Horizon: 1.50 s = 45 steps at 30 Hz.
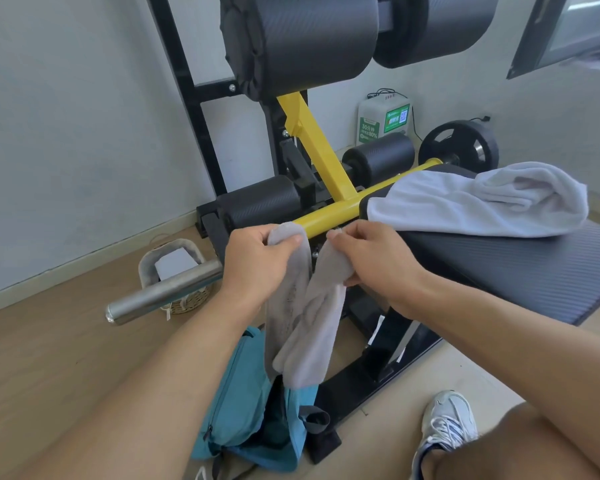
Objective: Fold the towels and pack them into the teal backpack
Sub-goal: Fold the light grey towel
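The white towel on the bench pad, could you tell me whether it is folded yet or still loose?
Still loose: the white towel lies crumpled on the bench pad, one end bunched up.

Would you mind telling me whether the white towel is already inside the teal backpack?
No, the white towel lies loosely bunched on the black padded bench, while the teal backpack sits on the floor below.
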{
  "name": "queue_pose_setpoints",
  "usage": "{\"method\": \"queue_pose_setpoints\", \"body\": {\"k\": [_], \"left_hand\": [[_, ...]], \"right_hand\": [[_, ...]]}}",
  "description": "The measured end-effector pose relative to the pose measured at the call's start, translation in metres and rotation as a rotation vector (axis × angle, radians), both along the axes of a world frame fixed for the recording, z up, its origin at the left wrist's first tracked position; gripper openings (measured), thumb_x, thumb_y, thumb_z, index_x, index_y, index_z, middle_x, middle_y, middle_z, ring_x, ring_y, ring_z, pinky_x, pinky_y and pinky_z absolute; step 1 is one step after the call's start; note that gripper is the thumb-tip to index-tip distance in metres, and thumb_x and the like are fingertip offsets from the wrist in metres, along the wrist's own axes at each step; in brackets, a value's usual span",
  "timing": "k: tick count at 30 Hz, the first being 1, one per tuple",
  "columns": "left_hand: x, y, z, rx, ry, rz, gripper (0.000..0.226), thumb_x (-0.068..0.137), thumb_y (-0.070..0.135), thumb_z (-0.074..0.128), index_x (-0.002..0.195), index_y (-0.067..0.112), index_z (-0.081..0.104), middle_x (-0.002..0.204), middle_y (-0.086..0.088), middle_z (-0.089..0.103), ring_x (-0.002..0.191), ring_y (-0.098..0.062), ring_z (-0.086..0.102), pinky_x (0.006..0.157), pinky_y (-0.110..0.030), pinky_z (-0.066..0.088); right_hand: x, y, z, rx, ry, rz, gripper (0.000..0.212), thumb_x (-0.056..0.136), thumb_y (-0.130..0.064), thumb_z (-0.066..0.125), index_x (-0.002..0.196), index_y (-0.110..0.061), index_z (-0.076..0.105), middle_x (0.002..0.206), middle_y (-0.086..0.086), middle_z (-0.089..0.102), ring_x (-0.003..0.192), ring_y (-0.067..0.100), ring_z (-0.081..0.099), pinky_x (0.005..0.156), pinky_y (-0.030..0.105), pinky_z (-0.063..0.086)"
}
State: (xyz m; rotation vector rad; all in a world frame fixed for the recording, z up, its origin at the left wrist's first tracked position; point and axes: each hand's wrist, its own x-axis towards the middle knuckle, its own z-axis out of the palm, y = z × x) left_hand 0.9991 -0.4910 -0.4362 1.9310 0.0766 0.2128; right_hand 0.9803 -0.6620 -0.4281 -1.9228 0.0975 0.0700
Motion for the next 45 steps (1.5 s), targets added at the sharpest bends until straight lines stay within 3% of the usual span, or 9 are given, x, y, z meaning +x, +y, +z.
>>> {"method": "queue_pose_setpoints", "body": {"k": [2, 5, 9, 13, 17, 24, 31, 39, 45], "left_hand": [[-0.003, -0.001, 0.0, 0.062, -0.001, -0.073, 0.015, 0.092, 0.023, 0.074, 0.091, 0.01, 0.081, 0.085, -0.006, 0.076, 0.077, -0.009, 0.062, 0.069, -0.027, 0.048], [-0.006, -0.003, 0.003, 0.069, 0.043, -0.199, 0.01, 0.096, 0.023, 0.071, 0.099, 0.026, 0.081, 0.094, 0.005, 0.08, 0.093, -0.008, 0.071, 0.076, -0.019, 0.051], [-0.002, -0.003, 0.002, -0.006, 0.113, -0.226, 0.006, 0.094, 0.027, 0.074, 0.09, 0.029, 0.077, 0.088, -0.001, 0.081, 0.093, -0.024, 0.076, 0.091, -0.05, 0.06], [0.0, 0.002, 0.005, -0.107, 0.118, -0.255, 0.012, 0.097, 0.019, 0.07, 0.108, 0.023, 0.072, 0.096, -0.008, 0.081, 0.092, -0.029, 0.078, 0.09, -0.051, 0.062], [-0.001, 0.006, 0.007, -0.11, 0.172, -0.392, 0.027, 0.101, 0.009, 0.061, 0.126, 0.02, 0.065, 0.105, -0.012, 0.08, 0.098, -0.028, 0.077, 0.091, -0.043, 0.062], [-0.003, 0.0, 0.006, -0.109, 0.139, -0.366, 0.027, 0.099, 0.011, 0.065, 0.124, 0.022, 0.065, 0.1, -0.005, 0.081, 0.097, -0.022, 0.077, 0.095, -0.048, 0.06], [-0.004, -0.002, 0.004, -0.048, 0.04, -0.302, 0.023, 0.099, 0.019, 0.066, 0.113, 0.037, 0.066, 0.098, 0.003, 0.081, 0.096, -0.021, 0.077, 0.095, -0.052, 0.059], [-0.006, -0.009, 0.007, -0.15, 0.015, -0.28, 0.021, 0.101, 0.015, 0.064, 0.111, 0.033, 0.069, 0.099, -0.001, 0.081, 0.097, -0.023, 0.077, 0.094, -0.052, 0.06], [-0.01, -0.014, 0.01, -0.296, 0.058, -0.329, 0.024, 0.104, 0.005, 0.055, 0.117, 0.022, 0.066, 0.102, -0.011, 0.08, 0.093, -0.024, 0.078, 0.076, -0.03, 0.062]], "right_hand": [[-0.003, 0.001, 0.004, 0.157, 0.002, 0.033, 0.022, 0.102, -0.03, 0.061, 0.111, -0.01, 0.06, 0.084, 0.015, 0.074, 0.071, 0.027, 0.074, 0.061, 0.03, 0.062], [-0.005, 0.002, 0.003, 0.252, -0.015, 0.106, 0.019, 0.101, -0.017, 0.063, 0.117, -0.013, 0.055, 0.08, 0.013, 0.077, 0.072, 0.025, 0.076, 0.065, 0.028, 0.062], [-0.004, -0.002, 0.004, 0.177, -0.057, 0.169, 0.013, 0.098, -0.012, 0.065, 0.11, -0.007, 0.067, 0.091, 0.01, 0.079, 0.083, 0.02, 0.077, 0.074, 0.025, 0.062], [-0.006, -0.005, 0.006, -0.021, -0.124, 0.254, 0.028, 0.088, -0.011, 0.078, 0.112, -0.021, 0.069, 0.093, -0.01, 0.079, 0.087, 0.0, 0.073, 0.076, 0.009, 0.052], [-0.005, -0.008, 0.002, -0.122, -0.18, 0.172, 0.013, 0.089, -0.022, 0.078, 0.101, -0.021, 0.073, 0.081, -0.01, 0.079, 0.081, 0.0, 0.074, 0.088, 0.028, 0.059], [-0.003, -0.013, 0.004, -0.331, -0.334, 0.085, 0.008, 0.087, -0.038, 0.078, 0.089, -0.03, 0.079, 0.087, -0.015, 0.064, 0.083, -0.002, 0.06, 0.068, 0.01, 0.045], [-0.001, -0.015, 0.002, -0.269, -0.379, 0.084, 0.006, 0.094, -0.035, 0.071, 0.093, -0.031, 0.074, 0.082, -0.001, 0.072, 0.078, 0.011, 0.065, 0.072, 0.029, 0.055], [-0.002, -0.007, -0.001, -0.142, -0.336, 0.1, 0.007, 0.093, -0.036, 0.072, 0.092, -0.03, 0.076, 0.078, 0.007, 0.068, 0.06, 0.002, 0.049, 0.057, 0.018, 0.043], [-0.002, -0.008, 0.002, -0.058, -0.32, 0.036, 0.007, 0.092, -0.038, 0.074, 0.089, -0.033, 0.078, 0.076, 0.001, 0.071, 0.064, 0.005, 0.055, 0.063, 0.029, 0.05]]}}
